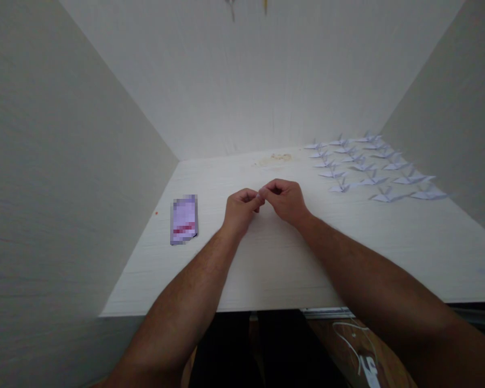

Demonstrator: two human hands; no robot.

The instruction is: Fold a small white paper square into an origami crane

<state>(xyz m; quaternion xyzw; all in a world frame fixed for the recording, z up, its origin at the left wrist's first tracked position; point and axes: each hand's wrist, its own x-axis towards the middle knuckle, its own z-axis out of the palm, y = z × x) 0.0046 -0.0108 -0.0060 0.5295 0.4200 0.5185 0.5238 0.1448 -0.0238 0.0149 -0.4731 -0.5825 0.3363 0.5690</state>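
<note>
Over the middle of the white table (pixel 267 269), my left hand (pixel 240 209) and my right hand (pixel 286 200) meet at the fingertips. Thumb and fingers of each are pinched closed. Whatever lies between them is hidden by the fingers or too small to name. To the right of my right hand stand several folded white paper cranes in rows, the closest being a small paper crane (pixel 340 186).
A pixelated purple rectangular item (pixel 184 218) lies to the left, with a tiny red spot (pixel 156 213) beside it. Pale walls enclose the table on three sides. Brownish marks (pixel 281 158) show near the back wall. Below the front edge, a white power strip (pixel 369 371) and cables lie on the floor.
</note>
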